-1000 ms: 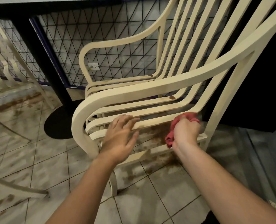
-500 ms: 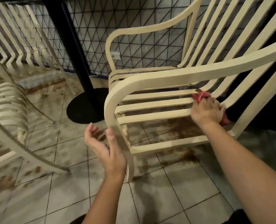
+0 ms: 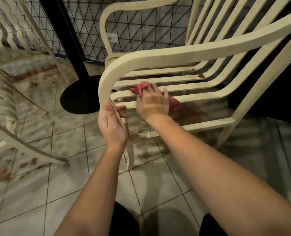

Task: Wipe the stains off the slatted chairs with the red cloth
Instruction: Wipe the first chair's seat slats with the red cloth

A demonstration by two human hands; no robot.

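Observation:
A cream slatted chair (image 3: 184, 56) stands in front of me, seen from its side. My right hand (image 3: 152, 103) presses a crumpled red cloth (image 3: 139, 88) onto the front part of the seat slats, reaching in under the near armrest. My left hand (image 3: 111, 124) grips the curved front of that armrest where it bends down into the leg. A small brown stain (image 3: 201, 76) sits on a slat near the back of the seat.
Brown stains mark the tiled floor (image 3: 190, 114) under the chair. A second slatted chair (image 3: 3, 99) stands at the left. A black table post with a round base (image 3: 80, 94) rises behind the armrest. A wire mesh fence (image 3: 141, 26) closes the back.
My right hand has slid the cloth along the seat slats from the back toward the front. My left hand, free in the air before, has taken hold of the armrest's front curve.

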